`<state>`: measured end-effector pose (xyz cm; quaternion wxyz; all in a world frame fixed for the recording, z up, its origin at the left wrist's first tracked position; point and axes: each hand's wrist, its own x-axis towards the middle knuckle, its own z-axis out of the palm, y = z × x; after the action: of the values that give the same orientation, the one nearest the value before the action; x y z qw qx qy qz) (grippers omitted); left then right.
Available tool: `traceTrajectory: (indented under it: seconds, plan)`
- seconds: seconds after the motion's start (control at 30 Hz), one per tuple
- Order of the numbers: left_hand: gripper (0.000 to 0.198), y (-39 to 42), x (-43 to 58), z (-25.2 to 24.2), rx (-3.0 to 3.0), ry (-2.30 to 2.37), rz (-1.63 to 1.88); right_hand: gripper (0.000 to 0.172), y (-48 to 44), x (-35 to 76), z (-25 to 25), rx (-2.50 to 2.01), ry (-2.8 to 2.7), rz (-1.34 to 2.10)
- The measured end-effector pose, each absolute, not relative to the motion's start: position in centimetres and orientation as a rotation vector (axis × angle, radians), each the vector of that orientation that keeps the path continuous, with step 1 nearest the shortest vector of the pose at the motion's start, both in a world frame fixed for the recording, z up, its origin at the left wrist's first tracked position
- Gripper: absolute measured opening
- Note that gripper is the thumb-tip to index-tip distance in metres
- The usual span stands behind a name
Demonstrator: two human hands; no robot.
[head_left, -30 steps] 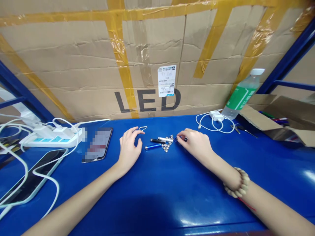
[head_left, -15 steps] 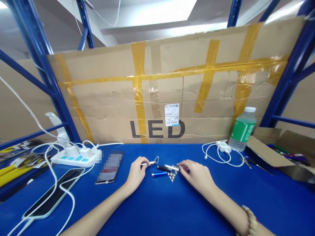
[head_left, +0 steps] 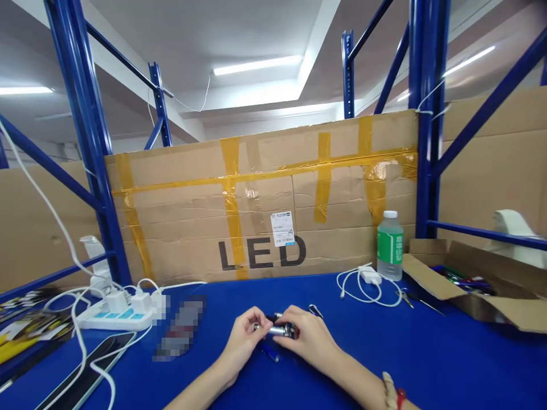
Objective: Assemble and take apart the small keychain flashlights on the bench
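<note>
My left hand [head_left: 247,340] pinches one end of a slim silver metal tube [head_left: 277,330], which looks like the body of a mini flashlight. At its other end, the thumb and fingers of my right hand [head_left: 308,335] close round the tube. Small shiny bits show between those fingers, too blurred to name. Under the hands lies a blue metal tube [head_left: 270,353], partly covered. Just behind them a black piece [head_left: 270,319] peeks out. A metal clip [head_left: 315,311] rests beyond my right hand. The button cells seen before are hidden or cannot be made out.
To the left are a white power strip [head_left: 115,319] with cables, a phone [head_left: 92,370] and a blurred-out phone [head_left: 182,330]. A white charging cable [head_left: 370,275], a water bottle [head_left: 390,247], a screwdriver [head_left: 427,304] and an open carton [head_left: 465,302] stand or lie right. A cardboard sheet [head_left: 192,228] closes the back.
My hands have come together over the small parts, with the silver tube now between them. The clip now lies beyond my right hand. The head view has tilted up.
</note>
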<state>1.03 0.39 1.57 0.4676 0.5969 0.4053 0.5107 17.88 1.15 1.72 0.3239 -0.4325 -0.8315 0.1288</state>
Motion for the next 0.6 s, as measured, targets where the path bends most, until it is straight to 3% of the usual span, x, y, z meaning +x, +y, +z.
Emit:
traceTrajectory:
  seconds: [0.23,0.6]
  plan:
    - [0.040,1.2,0.9,2.3,1.509,1.042,1.347,0.014,2.1,18.3,1.3,-1.103,-2.113,0.412]
    - [0.033,2.1,1.2,1.0,1.882,1.112,1.274,0.031,3.9,18.9,-0.1,-1.002,-1.909,0.619]
